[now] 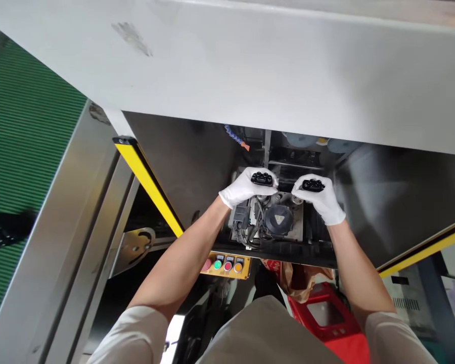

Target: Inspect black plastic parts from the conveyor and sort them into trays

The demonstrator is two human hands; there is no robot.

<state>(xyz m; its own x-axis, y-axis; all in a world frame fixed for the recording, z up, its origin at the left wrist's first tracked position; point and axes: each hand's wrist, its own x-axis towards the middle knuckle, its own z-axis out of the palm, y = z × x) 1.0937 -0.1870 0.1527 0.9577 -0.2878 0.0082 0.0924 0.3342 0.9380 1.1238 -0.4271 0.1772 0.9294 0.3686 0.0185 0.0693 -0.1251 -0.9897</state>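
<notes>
Both my hands wear white gloves and reach into a dark machine bay. My left hand [246,188] is curled around a small black bumpy part [261,178], whose kind I cannot make out. A similar black bumpy part [313,185] sits in my right hand [324,199], fingers closed about it. A short gap separates the two hands, which are at about the same height in the view. Just below them is a metal fixture [296,222] with cables and a round black cover [278,219] bearing a triangular label.
A wide white machine panel [227,65] overhangs the bay. Yellow-edged posts [149,189] flank it. Near my body are a button box [243,274], a paper bag [301,283] and a red bin [326,313]. A blue segmented hose [233,134] with an orange nozzle hangs inside.
</notes>
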